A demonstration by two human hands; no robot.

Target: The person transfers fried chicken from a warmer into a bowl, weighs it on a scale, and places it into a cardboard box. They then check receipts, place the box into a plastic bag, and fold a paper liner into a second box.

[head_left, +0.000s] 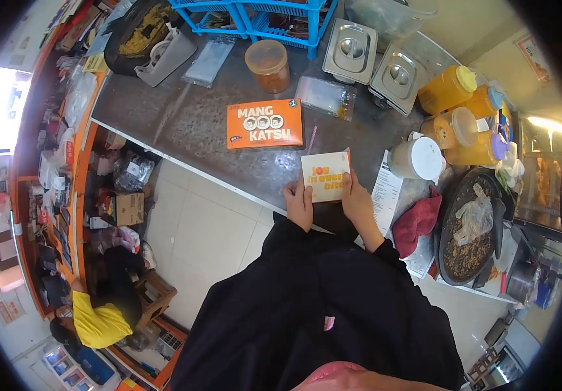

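Both my hands hold a small cream-coloured box (pixel 325 174) with yellow lettering near the counter's front edge. My left hand (pixel 299 203) grips its left side, thumb on the front face. On the right side, my right hand (pixel 359 202) has its fingers wrapped round the edge. An orange box (pixel 265 125) printed "MANG KATSU" lies on the dark counter (pixel 183 124) just beyond, up and to the left. Behind it are a lidded tub (pixel 268 66) with reddish-brown contents and a stack of clear plastic bags (pixel 326 98).
Steel lidded containers (pixel 351 51), yellow sauce bottles (pixel 448 90) and a white-lidded jar (pixel 417 158) stand at the right. Nearby lie a printed sheet (pixel 386 189), a red cloth (pixel 416 221) and a round black tray (pixel 453 257). A person in a yellow shirt (pixel 101 322) sits at lower left.
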